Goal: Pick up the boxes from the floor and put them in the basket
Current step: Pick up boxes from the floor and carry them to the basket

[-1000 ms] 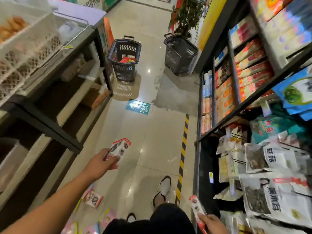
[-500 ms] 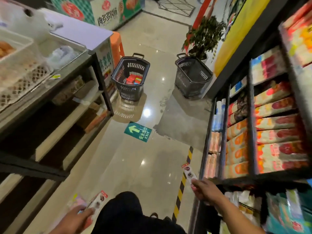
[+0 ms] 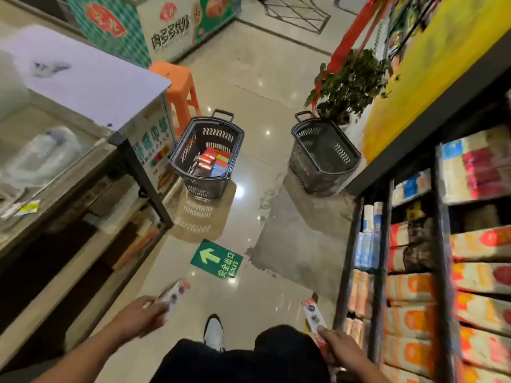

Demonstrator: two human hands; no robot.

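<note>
My left hand (image 3: 138, 316) grips a flat white box with a red end (image 3: 174, 295) at the lower left. My right hand (image 3: 338, 348) grips a second flat white-and-red box (image 3: 312, 313) at the lower right. Ahead on the floor stands a dark shopping basket (image 3: 235, 139) with several red and blue boxes inside. A second dark basket (image 3: 345, 158) stands to its right and looks empty. Both hands are well short of the baskets.
A counter with a dark metal frame (image 3: 146, 183) lines the left side, with an orange stool (image 3: 177, 87) behind it. Stocked shelves (image 3: 442, 258) line the right. A potted plant (image 3: 351, 84) stands behind the right basket. A green exit sticker (image 3: 217, 262) lies on the floor.
The view has moved forward along the aisle, so both baskets are closer. Both hands now sit low in front of me, each still holding its box.
</note>
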